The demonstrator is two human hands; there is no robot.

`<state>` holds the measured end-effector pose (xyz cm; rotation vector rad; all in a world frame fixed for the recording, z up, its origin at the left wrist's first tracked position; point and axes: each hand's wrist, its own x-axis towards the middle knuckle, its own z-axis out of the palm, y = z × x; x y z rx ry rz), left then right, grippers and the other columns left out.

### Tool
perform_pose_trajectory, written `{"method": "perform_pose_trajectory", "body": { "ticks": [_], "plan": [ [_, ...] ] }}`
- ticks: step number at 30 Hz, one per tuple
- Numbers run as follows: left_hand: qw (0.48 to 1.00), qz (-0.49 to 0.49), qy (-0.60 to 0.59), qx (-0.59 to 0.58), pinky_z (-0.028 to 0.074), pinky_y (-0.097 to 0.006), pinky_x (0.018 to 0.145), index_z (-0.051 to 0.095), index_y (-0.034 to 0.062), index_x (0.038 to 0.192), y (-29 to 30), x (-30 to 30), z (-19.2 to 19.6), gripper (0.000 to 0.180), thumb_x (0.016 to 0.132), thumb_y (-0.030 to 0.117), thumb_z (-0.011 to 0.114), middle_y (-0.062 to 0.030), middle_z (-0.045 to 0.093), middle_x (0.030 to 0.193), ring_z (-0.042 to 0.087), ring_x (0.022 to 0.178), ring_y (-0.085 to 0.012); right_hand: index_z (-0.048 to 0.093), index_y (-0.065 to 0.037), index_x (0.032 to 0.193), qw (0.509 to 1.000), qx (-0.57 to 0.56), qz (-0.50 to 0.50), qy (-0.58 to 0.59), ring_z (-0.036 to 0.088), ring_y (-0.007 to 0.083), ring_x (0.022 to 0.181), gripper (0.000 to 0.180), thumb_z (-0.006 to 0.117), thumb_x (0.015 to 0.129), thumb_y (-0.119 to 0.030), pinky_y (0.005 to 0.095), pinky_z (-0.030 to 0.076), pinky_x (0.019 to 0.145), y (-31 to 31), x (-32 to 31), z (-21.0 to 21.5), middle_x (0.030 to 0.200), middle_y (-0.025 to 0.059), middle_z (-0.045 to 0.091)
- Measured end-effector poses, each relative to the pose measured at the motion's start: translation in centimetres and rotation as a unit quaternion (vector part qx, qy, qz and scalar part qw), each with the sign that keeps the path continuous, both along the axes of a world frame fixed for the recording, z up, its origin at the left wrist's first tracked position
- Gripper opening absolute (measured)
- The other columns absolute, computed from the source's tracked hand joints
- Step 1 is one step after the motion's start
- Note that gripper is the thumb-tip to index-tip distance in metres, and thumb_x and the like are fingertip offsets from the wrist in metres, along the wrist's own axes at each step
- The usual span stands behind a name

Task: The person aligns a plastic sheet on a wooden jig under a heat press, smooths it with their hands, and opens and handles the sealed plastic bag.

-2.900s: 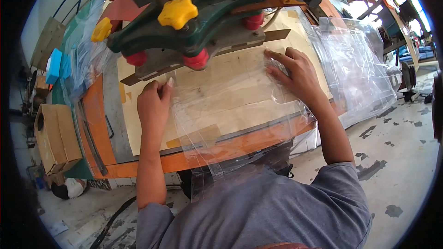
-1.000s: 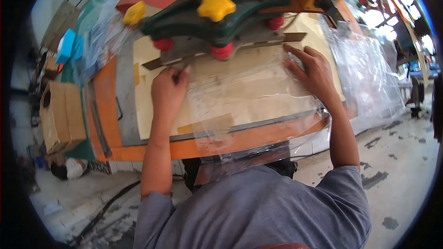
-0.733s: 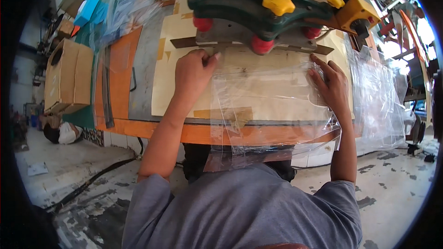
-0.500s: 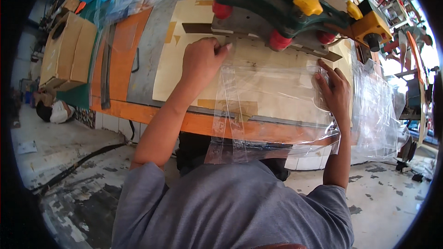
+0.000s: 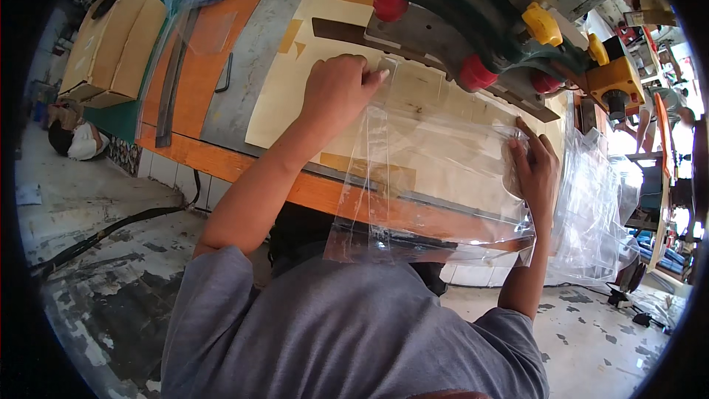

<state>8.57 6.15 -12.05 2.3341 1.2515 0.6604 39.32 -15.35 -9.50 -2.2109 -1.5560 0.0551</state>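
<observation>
A clear plastic sheet (image 5: 450, 170) with creased, folded edges lies over the cardboard-coloured board (image 5: 284, 96) and hangs over the table's front edge towards my lap. My left hand (image 5: 340, 92) is closed at the sheet's upper left corner, thumb against curled fingers, just in front of the machine's metal bar (image 5: 340, 32). At the sheet's right side my right hand (image 5: 538, 166) rests with index finger stretched out and thumb apart, touching the plastic. The green press machine (image 5: 458, 15) with red knobs stands just beyond both hands.
More clear plastic (image 5: 591, 207) hangs at the right, below a yellow control box (image 5: 615, 81) with a black button. On the left are a cardboard box (image 5: 114, 41), a metal strip (image 5: 176, 81) and a hex key (image 5: 224, 74). A person (image 5: 74, 137) is low at far left.
The whole view has turned slightly, so the machine appears farther right and lower. Both hands keep about the same places on the plastic sheet.
</observation>
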Motion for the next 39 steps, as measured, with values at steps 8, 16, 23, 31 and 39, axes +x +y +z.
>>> {"method": "perform_pose_trajectory", "body": {
  "ticks": [8, 16, 23, 31, 39],
  "plan": [
    [1.0, 0.003, 0.022, 0.005, 0.05, -0.047, 0.065, 0.067, -0.0021, 0.077, 0.1, 0.1, 0.4, 0.045, 0.093, 0.038, 0.076, -0.0198, 0.065, 0.068, 0.066, 0.067, -0.0393, 0.071, -0.014, 0.138, 1.0, 0.009, -0.003, 0.012, 0.049, 0.0218, 0.063, 0.044, 0.072, 0.099, -0.033, 0.0387, 0.044, 0.064, 0.0, 0.0, 0.2, 0.075, 0.0101, 0.049],
    [1.0, -0.011, 0.017, 0.017, 0.05, -0.048, 0.065, 0.067, -0.002, 0.075, 0.4, 0.4, 0.4, 0.046, 0.094, 0.039, 0.074, -0.0213, 0.065, 0.069, 0.067, 0.068, -0.0406, 0.072, -0.017, 0.136, 1.0, 0.005, -0.023, -0.011, 0.05, 0.0222, 0.063, 0.042, 0.073, 0.097, -0.033, 0.0392, 0.044, 0.063, -0.2, 0.1, 0.1, 0.075, 0.0094, 0.05],
    [1.0, -0.008, 0.018, -0.022, 0.05, -0.05, 0.067, 0.068, -0.0018, 0.077, 0.1, -0.1, 0.6, 0.044, 0.095, 0.038, 0.072, -0.0224, 0.067, 0.073, 0.066, 0.071, -0.0435, 0.075, -0.017, 0.13, 1.0, 0.009, -0.013, -0.004, 0.06, 0.0327, 0.074, 0.041, 0.072, 0.096, -0.039, 0.0465, 0.048, 0.073, 0.0, 0.5, -0.2, 0.076, 0.0126, 0.055],
    [0.999, -0.003, 0.004, -0.054, 0.048, -0.046, 0.066, 0.065, -0.0037, 0.079, -0.4, 0.4, 1.6, 0.044, 0.098, 0.036, 0.071, -0.0201, 0.065, 0.07, 0.062, 0.066, -0.0404, 0.075, -0.015, 0.128, 1.0, 0.022, -0.003, -0.022, 0.063, 0.034, 0.081, 0.042, 0.072, 0.096, -0.041, 0.0463, 0.049, 0.078, -0.5, 0.7, 0.3, 0.081, 0.0125, 0.059],
    [0.998, 0.003, 0.056, -0.032, 0.047, -0.047, 0.066, 0.064, -0.0048, 0.08, -0.2, 0.3, 1.7, 0.046, 0.1, 0.037, 0.07, -0.0208, 0.064, 0.072, 0.061, 0.066, -0.0401, 0.076, -0.017, 0.128, 1.0, 0.026, -0.007, -0.011, 0.064, 0.0339, 0.086, 0.042, 0.069, 0.097, -0.045, 0.0462, 0.049, 0.082, -0.5, 0.9, -0.2, 0.086, 0.0124, 0.062]
  ]
}}
